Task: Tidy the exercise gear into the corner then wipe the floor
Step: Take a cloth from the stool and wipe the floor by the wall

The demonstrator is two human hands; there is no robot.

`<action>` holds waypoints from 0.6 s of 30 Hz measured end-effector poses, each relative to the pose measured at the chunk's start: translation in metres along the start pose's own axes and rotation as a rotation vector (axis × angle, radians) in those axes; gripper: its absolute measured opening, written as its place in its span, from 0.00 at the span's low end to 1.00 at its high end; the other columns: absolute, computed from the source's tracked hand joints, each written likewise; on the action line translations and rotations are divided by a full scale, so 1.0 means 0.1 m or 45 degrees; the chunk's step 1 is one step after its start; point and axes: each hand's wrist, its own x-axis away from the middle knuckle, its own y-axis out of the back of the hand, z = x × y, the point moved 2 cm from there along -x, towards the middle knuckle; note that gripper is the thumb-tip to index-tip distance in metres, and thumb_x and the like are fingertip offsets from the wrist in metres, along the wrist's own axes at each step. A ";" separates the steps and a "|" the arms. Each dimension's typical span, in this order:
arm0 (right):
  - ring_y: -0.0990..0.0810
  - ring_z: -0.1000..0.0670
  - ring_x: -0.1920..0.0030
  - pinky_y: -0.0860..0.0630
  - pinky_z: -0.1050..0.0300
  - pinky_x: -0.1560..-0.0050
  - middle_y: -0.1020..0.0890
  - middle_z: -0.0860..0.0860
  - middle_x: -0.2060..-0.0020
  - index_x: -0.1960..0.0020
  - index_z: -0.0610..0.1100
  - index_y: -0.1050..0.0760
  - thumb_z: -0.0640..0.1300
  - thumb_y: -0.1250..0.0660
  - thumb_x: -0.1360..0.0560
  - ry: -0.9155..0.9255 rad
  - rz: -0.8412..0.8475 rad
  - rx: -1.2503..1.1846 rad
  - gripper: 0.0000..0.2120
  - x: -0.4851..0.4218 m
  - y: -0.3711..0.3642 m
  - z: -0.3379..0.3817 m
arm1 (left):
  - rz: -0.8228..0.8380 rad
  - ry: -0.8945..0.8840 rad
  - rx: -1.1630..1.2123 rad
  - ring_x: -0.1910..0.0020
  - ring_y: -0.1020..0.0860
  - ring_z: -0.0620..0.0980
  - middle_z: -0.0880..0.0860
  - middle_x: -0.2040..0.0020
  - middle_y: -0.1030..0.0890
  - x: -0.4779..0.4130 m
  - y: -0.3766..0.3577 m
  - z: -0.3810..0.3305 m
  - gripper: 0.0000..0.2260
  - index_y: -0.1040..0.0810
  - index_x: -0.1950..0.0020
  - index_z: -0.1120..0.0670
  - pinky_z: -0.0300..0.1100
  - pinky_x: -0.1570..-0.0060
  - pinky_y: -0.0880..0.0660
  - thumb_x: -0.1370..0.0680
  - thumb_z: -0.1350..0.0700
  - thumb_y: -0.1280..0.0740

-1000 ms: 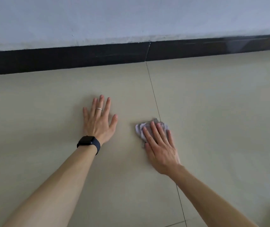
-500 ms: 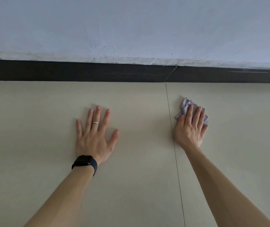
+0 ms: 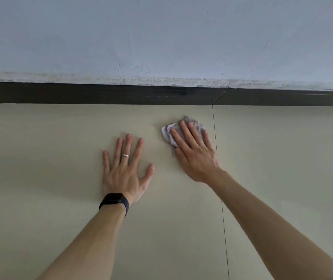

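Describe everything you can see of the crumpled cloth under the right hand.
The small, crumpled pale grey-lilac cloth looks like soft, thin fabric, bunched into folds rather than spread flat. It lies on the glossy beige floor tile, short of the dark skirting board and just left of the thin grout line. The right hand presses it down with straight fingers, covering most of it; only its left and far edges show.

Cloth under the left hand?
No, the right hand presses the cloth; the left hand rests flat on bare floor.
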 end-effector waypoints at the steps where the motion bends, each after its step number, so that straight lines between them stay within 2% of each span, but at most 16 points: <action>1: 0.59 0.51 0.20 0.54 0.41 0.22 0.54 0.53 0.19 0.19 0.57 0.55 0.57 0.58 0.16 0.044 -0.008 0.019 0.25 -0.02 0.02 -0.08 | 0.005 0.001 -0.001 0.20 0.58 0.49 0.47 0.19 0.60 0.00 0.00 0.00 0.34 0.58 0.19 0.42 0.60 0.24 0.55 0.22 0.32 0.53; 2: 0.60 0.52 0.20 0.54 0.41 0.22 0.56 0.54 0.19 0.19 0.58 0.56 0.57 0.59 0.16 -0.044 -0.009 -0.015 0.25 -0.03 0.06 -0.20 | 0.010 -0.003 0.001 0.20 0.58 0.49 0.47 0.19 0.61 -0.01 0.00 0.00 0.34 0.59 0.20 0.41 0.60 0.23 0.56 0.22 0.32 0.53; 5: 0.64 0.51 0.21 0.60 0.39 0.22 0.60 0.52 0.20 0.20 0.57 0.59 0.57 0.59 0.16 -0.616 -0.069 -0.239 0.26 0.13 0.06 -0.49 | 0.016 -0.009 0.008 0.20 0.60 0.49 0.47 0.19 0.62 -0.02 0.00 0.00 0.34 0.62 0.20 0.41 0.60 0.23 0.57 0.22 0.31 0.54; 7: 0.64 0.50 0.21 0.60 0.38 0.23 0.59 0.50 0.19 0.19 0.56 0.58 0.56 0.58 0.16 -0.709 -0.096 -0.245 0.26 0.33 -0.02 -0.31 | 0.006 -0.007 0.006 0.20 0.61 0.49 0.47 0.19 0.62 -0.01 -0.01 0.01 0.33 0.63 0.20 0.40 0.60 0.24 0.57 0.21 0.32 0.55; 8: 0.64 0.50 0.21 0.60 0.38 0.23 0.59 0.50 0.19 0.19 0.55 0.58 0.55 0.57 0.16 -0.612 -0.086 -0.194 0.26 0.48 -0.08 -0.15 | -0.008 -0.010 0.013 0.20 0.60 0.49 0.47 0.19 0.62 0.00 -0.01 0.00 0.33 0.62 0.20 0.40 0.60 0.24 0.57 0.21 0.32 0.54; 11: 0.59 0.49 0.20 0.56 0.40 0.22 0.54 0.50 0.19 0.19 0.55 0.53 0.56 0.56 0.16 -0.051 0.035 -0.001 0.26 1.02 -0.28 0.19 | -0.036 -0.021 0.025 0.20 0.58 0.50 0.48 0.19 0.59 0.02 -0.02 0.01 0.33 0.60 0.20 0.41 0.61 0.24 0.56 0.21 0.32 0.53; 12: 0.57 0.50 0.20 0.54 0.41 0.22 0.52 0.51 0.19 0.19 0.55 0.51 0.56 0.56 0.16 0.066 0.035 0.052 0.26 1.14 -0.30 0.16 | -0.037 -0.028 0.018 0.20 0.58 0.51 0.48 0.19 0.59 0.01 -0.03 0.01 0.33 0.60 0.20 0.41 0.61 0.24 0.57 0.21 0.32 0.53; 13: 0.57 0.51 0.20 0.53 0.41 0.22 0.52 0.53 0.19 0.19 0.56 0.52 0.57 0.56 0.16 0.072 0.034 0.051 0.26 1.21 -0.29 0.05 | -0.037 -0.032 0.024 0.20 0.57 0.51 0.48 0.18 0.58 0.01 -0.03 0.02 0.33 0.59 0.20 0.41 0.61 0.24 0.57 0.21 0.32 0.53; 14: 0.59 0.52 0.20 0.55 0.41 0.22 0.55 0.54 0.19 0.19 0.58 0.54 0.58 0.58 0.16 -0.039 0.033 0.024 0.26 1.24 -0.27 -0.07 | -0.043 -0.044 0.043 0.20 0.57 0.51 0.49 0.18 0.57 0.02 -0.02 0.02 0.32 0.57 0.19 0.41 0.61 0.24 0.57 0.21 0.33 0.52; 16: 0.66 0.54 0.22 0.62 0.41 0.22 0.61 0.55 0.20 0.20 0.59 0.60 0.58 0.60 0.17 -0.475 0.030 -0.135 0.26 1.31 -0.22 -0.29 | -0.092 -0.079 0.115 0.20 0.53 0.52 0.50 0.18 0.52 0.07 0.00 0.04 0.29 0.51 0.19 0.43 0.61 0.24 0.55 0.19 0.36 0.51; 18: 0.68 0.55 0.22 0.64 0.40 0.23 0.63 0.54 0.20 0.20 0.59 0.60 0.57 0.59 0.16 -0.781 -0.034 -0.281 0.26 1.44 -0.25 -0.28 | -0.160 -0.074 0.207 0.20 0.49 0.53 0.52 0.19 0.47 0.22 0.01 0.04 0.27 0.45 0.20 0.44 0.61 0.24 0.53 0.18 0.41 0.50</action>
